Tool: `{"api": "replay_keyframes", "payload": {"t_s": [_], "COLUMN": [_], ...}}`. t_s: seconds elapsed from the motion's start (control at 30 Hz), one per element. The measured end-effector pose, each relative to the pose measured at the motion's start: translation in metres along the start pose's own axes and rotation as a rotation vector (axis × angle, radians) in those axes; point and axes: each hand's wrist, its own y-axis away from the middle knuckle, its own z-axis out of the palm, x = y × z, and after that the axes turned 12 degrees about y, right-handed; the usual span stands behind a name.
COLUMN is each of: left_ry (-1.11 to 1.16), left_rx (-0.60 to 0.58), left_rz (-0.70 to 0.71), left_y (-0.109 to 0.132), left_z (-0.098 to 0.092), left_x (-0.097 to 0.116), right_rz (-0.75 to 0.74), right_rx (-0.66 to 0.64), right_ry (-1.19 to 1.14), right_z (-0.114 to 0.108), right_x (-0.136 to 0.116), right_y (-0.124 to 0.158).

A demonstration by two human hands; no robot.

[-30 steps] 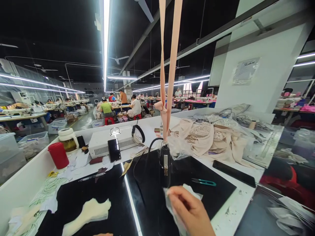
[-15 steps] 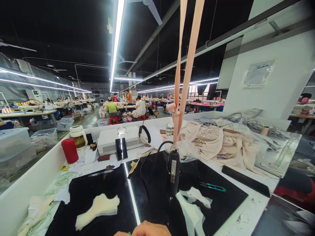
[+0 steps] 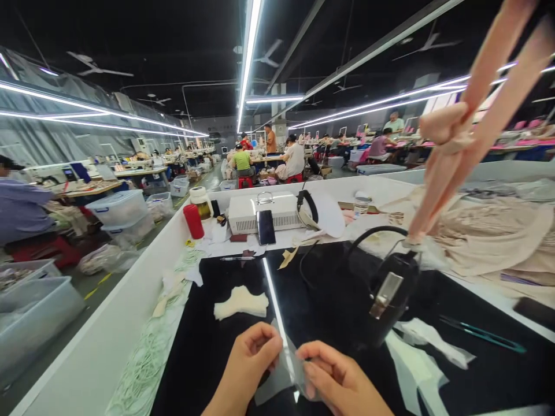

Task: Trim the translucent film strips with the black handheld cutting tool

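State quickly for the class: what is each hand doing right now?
Left hand: closed, pinching the sheet by its left edge.
Right hand: closed, pinching the same sheet by its right edge.

**Thin film piece pinched between my hands**

I hold a small translucent film piece [image 3: 277,378] between my left hand [image 3: 251,361] and my right hand [image 3: 340,381]. Each hand pinches one edge with thumb and fingertips. It is thin, greyish-white and slightly glossy, and the black mat [image 3: 329,289] shows dimly through it. It hangs low in front of me just above the mat, slack and a little creased, its lower corner drooping to the left.
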Motion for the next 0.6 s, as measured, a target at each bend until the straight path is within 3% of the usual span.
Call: {"api": "replay_keyframes", "payload": {"t_s": [0.3,0.6], "left_ry": [0.071,0.127], "left_rx": [0.04,0.075], "left_rz": [-0.063,-0.151], "left_y": [-0.01,-0.002], "left_z": [-0.018,-0.019], "left_x": [-0.01,-0.006], "right_rz": [0.159,0.309], "right_rx": [-0.06,-0.054], "right_ry": [0.024,-0.183], "right_z": [-0.016,-0.009], "right_x": [0.018,0.007], "right_y": [0.001,0.006]}}
